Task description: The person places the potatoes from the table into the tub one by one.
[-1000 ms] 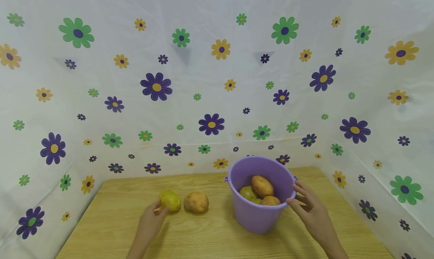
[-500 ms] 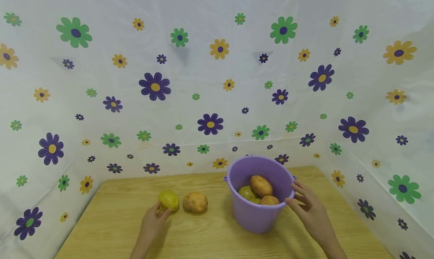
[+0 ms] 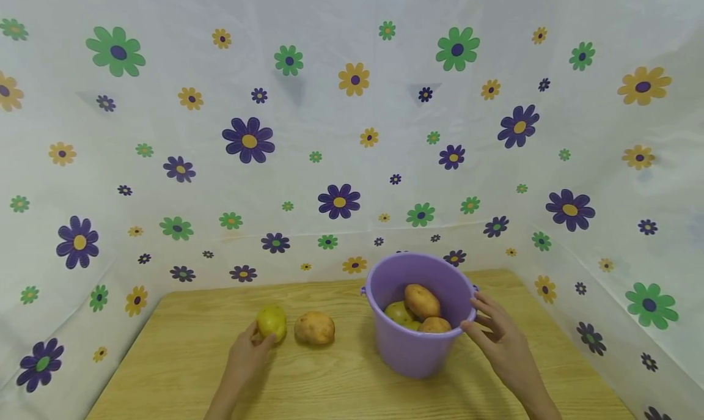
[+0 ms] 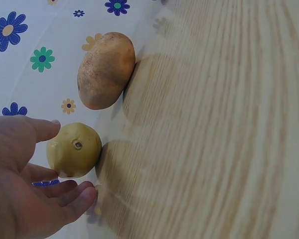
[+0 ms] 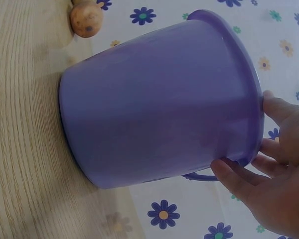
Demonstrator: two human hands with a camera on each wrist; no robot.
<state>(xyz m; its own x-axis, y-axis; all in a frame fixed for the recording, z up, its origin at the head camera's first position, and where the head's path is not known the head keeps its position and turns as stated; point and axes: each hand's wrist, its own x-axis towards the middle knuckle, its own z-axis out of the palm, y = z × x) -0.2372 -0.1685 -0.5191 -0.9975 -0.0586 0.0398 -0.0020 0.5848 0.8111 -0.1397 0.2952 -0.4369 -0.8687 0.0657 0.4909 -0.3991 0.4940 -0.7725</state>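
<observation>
Left of centre on the pale wood-grain table, I've got the left hand pinching the smooth, rounded yellow-green fruit, thumb on one side, index on the other; remaining fingers loosely bent below, per L wrist cam. Can't tell if it's off the wood; no clear gap from my end.

Lumpy tan-brown potato sits just right of it, apart from the fruit, nothing touching it. Right hand is spread against the R side of the round lilac plastic bucket: thumb and fingertips rest at the rim by the handle lug, not wrapped round it. I read that as steadying. Bucket's upright, mouth visible to head cam, w/ two brown potatoes in it plus at least one yellow-green fruit beside/under them; can't count lower layer.

Step in hand, my call: grasp stage on the loose fruit, loading looks mostly done, w/ fruit + one potato outside. Next move, IMO, calls for a firmer pinch, straight lift, then a carry over the potato and near rim, release low so nothing rolls. Risk: smooth skin may slip from a two-digit hold. I'd want R hand on the rim meanwhile.
</observation>
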